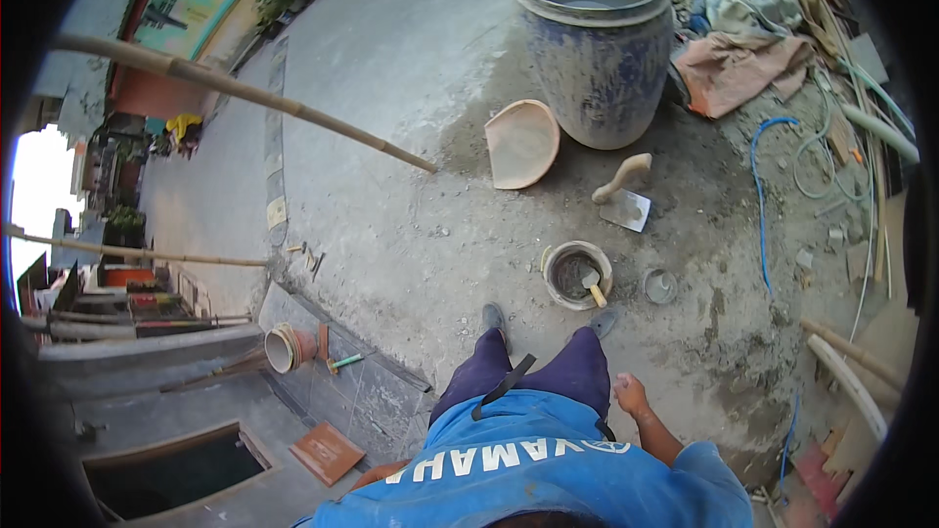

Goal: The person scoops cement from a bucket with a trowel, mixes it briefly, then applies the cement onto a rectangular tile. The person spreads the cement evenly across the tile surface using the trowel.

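Observation:
My right hand (629, 393) hangs beside my right thigh, its fingers loosely bent and apart, with nothing visible in it. At the lower left only part of my left forearm (377, 474) shows; the left hand is hidden. A small round bucket (551, 284) of wet grey mix stands just ahead of my right foot. In it leans a trowel (599, 297) with a pale wooden handle. Farther ahead lies a flat, square-plated tool (626, 211) with a thick curved wooden handle. Neither hand touches these things.
A big blue drum (602, 78) of cloudy water stands ahead, a cut-off pan (523, 145) beside it. A clear cup (660, 286) is right of the bucket. Bamboo poles (245, 90) slant in from the left; hoses (760, 196) and debris lie right. A tipped bucket (281, 350) lies left.

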Motion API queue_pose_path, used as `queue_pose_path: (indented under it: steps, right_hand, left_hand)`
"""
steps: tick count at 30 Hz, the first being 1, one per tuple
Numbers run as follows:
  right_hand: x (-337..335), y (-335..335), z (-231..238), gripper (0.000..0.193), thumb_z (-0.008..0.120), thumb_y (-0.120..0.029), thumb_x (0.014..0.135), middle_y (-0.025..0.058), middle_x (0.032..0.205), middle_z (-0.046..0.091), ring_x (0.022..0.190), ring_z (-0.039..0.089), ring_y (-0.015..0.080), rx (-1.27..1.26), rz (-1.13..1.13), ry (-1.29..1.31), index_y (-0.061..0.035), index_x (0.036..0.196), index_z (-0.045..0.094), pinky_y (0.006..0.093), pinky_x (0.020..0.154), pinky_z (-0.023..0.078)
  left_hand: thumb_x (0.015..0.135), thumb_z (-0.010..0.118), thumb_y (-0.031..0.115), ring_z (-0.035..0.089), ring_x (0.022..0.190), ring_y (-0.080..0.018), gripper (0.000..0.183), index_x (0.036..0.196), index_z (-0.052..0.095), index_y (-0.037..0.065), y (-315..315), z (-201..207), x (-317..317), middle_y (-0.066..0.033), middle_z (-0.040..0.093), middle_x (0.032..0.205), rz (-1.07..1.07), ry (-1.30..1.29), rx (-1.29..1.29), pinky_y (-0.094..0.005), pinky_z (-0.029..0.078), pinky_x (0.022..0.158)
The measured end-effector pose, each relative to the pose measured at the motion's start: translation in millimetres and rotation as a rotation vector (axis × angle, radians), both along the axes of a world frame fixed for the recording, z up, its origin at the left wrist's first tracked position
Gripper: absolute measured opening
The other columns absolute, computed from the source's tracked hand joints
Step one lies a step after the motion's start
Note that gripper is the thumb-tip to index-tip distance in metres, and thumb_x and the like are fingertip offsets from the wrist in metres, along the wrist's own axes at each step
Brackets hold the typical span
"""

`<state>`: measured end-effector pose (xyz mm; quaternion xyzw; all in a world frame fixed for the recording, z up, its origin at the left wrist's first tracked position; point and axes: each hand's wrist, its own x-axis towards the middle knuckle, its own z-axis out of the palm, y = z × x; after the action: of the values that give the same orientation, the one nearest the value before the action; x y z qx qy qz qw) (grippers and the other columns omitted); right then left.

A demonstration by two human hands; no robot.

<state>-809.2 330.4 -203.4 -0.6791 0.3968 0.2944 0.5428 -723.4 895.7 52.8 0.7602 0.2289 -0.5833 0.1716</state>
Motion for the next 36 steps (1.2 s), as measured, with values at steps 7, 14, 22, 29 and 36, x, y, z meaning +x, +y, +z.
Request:
queue_pose_path:
  steps: [7,14,22,29,36]
  right_hand:
    - [27.5,33.8,65.6,0.021,0.063,-0.017,0.082,0.0145,0.082,0.067,0.071,0.065,0.0227,-0.051,0.368,-0.068,-0.0005,0.095,0.060,0.0342,0.067,0.051]
    - [117.7,78.6,63.9,0.021,0.064,-0.018,0.082,0.0147,0.081,0.066,0.071,0.064,0.0233,-0.190,0.478,-0.164,-0.0004,0.093,0.060,0.0347,0.066,0.051]
    - [153.9,146.6,71.6,0.021,0.064,-0.018,0.082,0.0149,0.081,0.066,0.070,0.064,0.0239,-0.248,0.531,-0.178,-0.0003,0.091,0.060,0.0352,0.066,0.051]
    - [157.6,182.0,78.9,0.021,0.065,-0.019,0.081,0.0151,0.080,0.066,0.070,0.064,0.0245,-0.280,0.517,-0.152,-0.0002,0.090,0.060,0.0357,0.066,0.051]
    - [153.0,172.6,72.4,0.021,0.066,-0.019,0.081,0.0153,0.079,0.066,0.069,0.064,0.0250,-0.300,0.495,-0.137,-0.0001,0.089,0.060,0.0361,0.065,0.050]
  left_hand:
    - [0.082,0.058,0.007,0.064,0.081,-0.0264,0.019,0.100,0.061,0.002,-2.0,-55.4,-120.4,-0.0139,0.066,0.092,0.208,-0.080,-0.103,-0.0366,0.052,0.072]
    - [0.082,0.059,0.008,0.064,0.081,-0.0276,0.020,0.101,0.062,0.002,20.1,-96.8,-152.5,-0.0147,0.066,0.093,0.356,-0.124,-0.172,-0.0372,0.052,0.073]
    - [0.081,0.059,0.008,0.065,0.082,-0.0290,0.021,0.101,0.063,0.002,75.6,-128.5,-135.2,-0.0157,0.067,0.094,0.401,-0.148,-0.218,-0.0380,0.052,0.073]
    - [0.080,0.060,0.009,0.065,0.083,-0.0301,0.022,0.101,0.064,0.002,110.8,-133.0,-101.8,-0.0165,0.067,0.094,0.384,-0.129,-0.246,-0.0386,0.052,0.074]
    - [0.080,0.060,0.009,0.065,0.083,-0.0313,0.023,0.101,0.064,0.002,110.1,-144.0,-81.4,-0.0174,0.067,0.095,0.346,-0.138,-0.254,-0.0393,0.052,0.075]
